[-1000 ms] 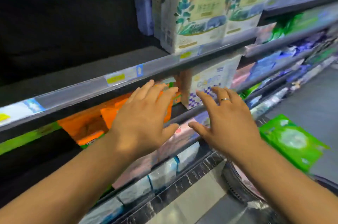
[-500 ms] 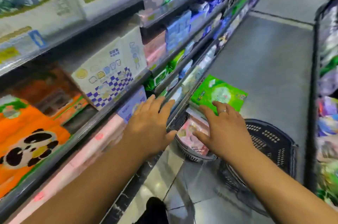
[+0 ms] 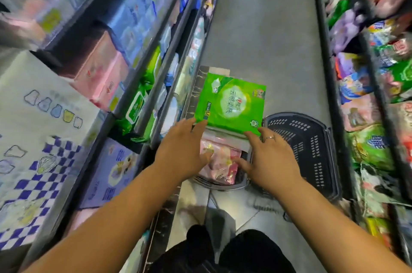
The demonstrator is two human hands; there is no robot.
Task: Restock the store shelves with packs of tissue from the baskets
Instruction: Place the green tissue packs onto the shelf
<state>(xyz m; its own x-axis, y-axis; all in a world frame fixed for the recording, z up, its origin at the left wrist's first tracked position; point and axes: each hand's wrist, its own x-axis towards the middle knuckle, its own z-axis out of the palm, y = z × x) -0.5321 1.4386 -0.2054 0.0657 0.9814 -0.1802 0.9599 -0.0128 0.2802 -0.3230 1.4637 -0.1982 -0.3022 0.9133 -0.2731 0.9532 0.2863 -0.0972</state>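
- the green pack point(image 3: 231, 105) of tissue lay flat on top of the load in the near basket point(image 3: 223, 186), at about 12 o'clock from both hands, its printed face up.
- the left hand point(image 3: 182, 150) reached forward with straight, spread fingers; the fingertips touched the pack's corner at its 7 o'clock, not curled round it.
- the right hand point(image 3: 272, 156) was likewise released, fingers extended, tips at the pack's corner at 5 o'clock; a ring point(image 3: 269, 137) showed on one finger.
- both thumbs pointed inward over a pink pack point(image 3: 220, 161) that lay in the same basket under the green one, at its 6 o'clock.
- a black basket point(image 3: 312, 150) stood just beside the near basket, at 3 o'clock from it; whether it held anything could not be told.
- the left shelves point(image 3: 142, 85) ran along 9 o'clock, filled with blue, pink and green packs; a white pack point(image 3: 33, 138) with blue checks stood nearest at 8 o'clock.
- the right shelves point(image 3: 367, 76) at 3 o'clock held mixed bright packs, blurred.
- the grey floor point(image 3: 267, 27) stretched toward 12 o'clock between them.
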